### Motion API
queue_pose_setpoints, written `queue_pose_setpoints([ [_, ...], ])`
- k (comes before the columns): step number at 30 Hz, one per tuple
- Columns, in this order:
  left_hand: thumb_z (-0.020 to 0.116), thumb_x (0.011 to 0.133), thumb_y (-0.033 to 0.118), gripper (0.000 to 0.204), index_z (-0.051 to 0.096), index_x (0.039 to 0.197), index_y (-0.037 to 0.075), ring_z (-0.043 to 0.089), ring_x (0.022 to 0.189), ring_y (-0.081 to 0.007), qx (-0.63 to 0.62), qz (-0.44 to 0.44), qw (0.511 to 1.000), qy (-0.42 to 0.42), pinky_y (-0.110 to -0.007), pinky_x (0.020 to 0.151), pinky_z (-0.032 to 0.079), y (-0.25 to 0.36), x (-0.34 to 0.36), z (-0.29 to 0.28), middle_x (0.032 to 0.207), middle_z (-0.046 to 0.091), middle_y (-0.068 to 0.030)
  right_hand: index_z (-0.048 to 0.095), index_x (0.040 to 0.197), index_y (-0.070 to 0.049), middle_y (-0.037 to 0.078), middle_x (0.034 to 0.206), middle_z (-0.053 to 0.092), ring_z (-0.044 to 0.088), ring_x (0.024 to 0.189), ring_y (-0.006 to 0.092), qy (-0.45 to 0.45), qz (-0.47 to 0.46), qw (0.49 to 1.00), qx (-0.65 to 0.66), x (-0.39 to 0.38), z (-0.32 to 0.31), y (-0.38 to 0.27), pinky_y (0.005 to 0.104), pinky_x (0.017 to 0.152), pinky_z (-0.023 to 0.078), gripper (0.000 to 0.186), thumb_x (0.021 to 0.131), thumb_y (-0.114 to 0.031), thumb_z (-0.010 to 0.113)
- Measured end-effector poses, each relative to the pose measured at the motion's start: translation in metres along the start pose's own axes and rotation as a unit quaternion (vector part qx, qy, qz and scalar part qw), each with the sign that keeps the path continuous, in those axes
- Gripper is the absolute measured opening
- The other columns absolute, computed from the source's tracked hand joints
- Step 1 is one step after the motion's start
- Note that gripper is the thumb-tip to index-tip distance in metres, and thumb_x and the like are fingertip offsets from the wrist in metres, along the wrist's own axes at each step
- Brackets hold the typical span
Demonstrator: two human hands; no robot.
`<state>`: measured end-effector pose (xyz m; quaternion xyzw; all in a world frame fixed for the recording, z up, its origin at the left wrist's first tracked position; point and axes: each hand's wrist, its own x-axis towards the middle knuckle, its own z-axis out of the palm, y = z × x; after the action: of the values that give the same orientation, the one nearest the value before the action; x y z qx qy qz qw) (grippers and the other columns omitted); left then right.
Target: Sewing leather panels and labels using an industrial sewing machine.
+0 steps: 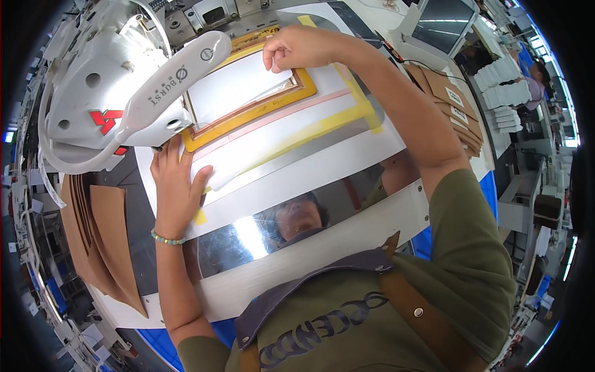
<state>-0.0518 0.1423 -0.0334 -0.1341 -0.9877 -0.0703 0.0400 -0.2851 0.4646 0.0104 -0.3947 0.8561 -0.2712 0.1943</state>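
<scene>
A yellow rectangular frame (251,119) lies on a white sheet with yellow tape strips, under the sewing machine head. Inside the frame is a white piece (226,87), with a loose-looking edge towards its right end. Over the right part of that piece, my right hand (304,48) is closed, its fingers curled and pinched; whatever they hold is too small or hidden to name. My left hand (176,192) rests flat, fingers stretched and thumb apart, beside the frame's near left corner. Its fingertips reach close to the machine head and are partly hidden there.
A white sewing machine head (93,93) with a curved lamp (176,80) overhangs the left side. Brown card pieces stand at left (111,235) and lie stacked at right (443,102). A shiny metal plate (297,232) borders the table's near edge. A screen (441,25) stands far right.
</scene>
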Motion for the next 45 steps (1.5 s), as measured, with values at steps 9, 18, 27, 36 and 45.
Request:
queue_pose_setpoints([
  [9, 0.047, 0.110, 0.054, 0.069, 0.056, 0.151, -0.001, 0.033, 0.155, -0.0454, 0.004, 0.000, 1.000, 0.015, -0.056, 0.128, 0.020, -0.001, 0.000, 0.007, 0.165, 0.041, -0.0283, 0.076, 0.098, -0.004, 0.002, 0.073, 0.070, 0.062, 0.070, 0.0125, -0.019, 0.007, 0.999, -0.042, -0.009, 0.001, -0.009, 0.0311, 0.070, 0.049, 0.009, 0.090, -0.007, 0.074],
  [18, 0.047, 0.110, 0.055, 0.069, 0.056, 0.152, 0.000, 0.032, 0.156, -0.0447, 0.012, 0.002, 1.000, 0.016, -0.056, 0.128, 0.020, -0.002, 0.002, 0.007, 0.166, 0.041, -0.0275, 0.077, 0.098, -0.004, 0.004, 0.070, 0.071, 0.067, 0.070, 0.0147, -0.037, 0.039, 0.995, -0.084, -0.009, -0.001, -0.023, 0.0316, 0.071, 0.051, 0.014, 0.085, -0.003, 0.076],
  [27, 0.043, 0.111, 0.059, 0.073, 0.056, 0.153, 0.001, 0.032, 0.156, -0.0439, 0.021, 0.003, 1.000, 0.017, -0.056, 0.128, 0.020, -0.003, 0.003, 0.008, 0.166, 0.040, -0.0269, 0.078, 0.095, -0.006, 0.004, 0.074, 0.073, 0.070, 0.073, 0.0179, -0.063, 0.050, 0.987, -0.137, -0.001, -0.001, -0.027, 0.0353, 0.069, 0.052, 0.014, 0.081, -0.003, 0.078],
  [36, 0.055, 0.107, 0.056, 0.069, 0.061, 0.148, 0.001, 0.033, 0.156, -0.0417, 0.004, 0.006, 0.999, 0.045, -0.060, 0.129, 0.017, -0.004, 0.002, 0.013, 0.164, 0.044, -0.0250, 0.075, 0.093, -0.008, 0.008, 0.083, 0.070, 0.069, 0.081, 0.0231, -0.011, 0.005, 0.973, -0.229, 0.002, 0.009, -0.044, 0.0388, 0.074, 0.053, 0.017, 0.085, 0.003, 0.065],
  [45, 0.046, 0.110, 0.060, 0.073, 0.056, 0.152, 0.002, 0.033, 0.156, -0.0422, 0.038, 0.011, 0.998, 0.046, -0.056, 0.127, 0.021, -0.006, 0.001, 0.014, 0.166, 0.042, -0.0244, 0.067, 0.084, -0.007, 0.011, 0.087, 0.064, 0.065, 0.100, 0.0251, -0.109, 0.041, 0.938, -0.326, 0.001, 0.005, -0.046, 0.0407, 0.081, 0.052, 0.012, 0.092, -0.001, 0.061],
])
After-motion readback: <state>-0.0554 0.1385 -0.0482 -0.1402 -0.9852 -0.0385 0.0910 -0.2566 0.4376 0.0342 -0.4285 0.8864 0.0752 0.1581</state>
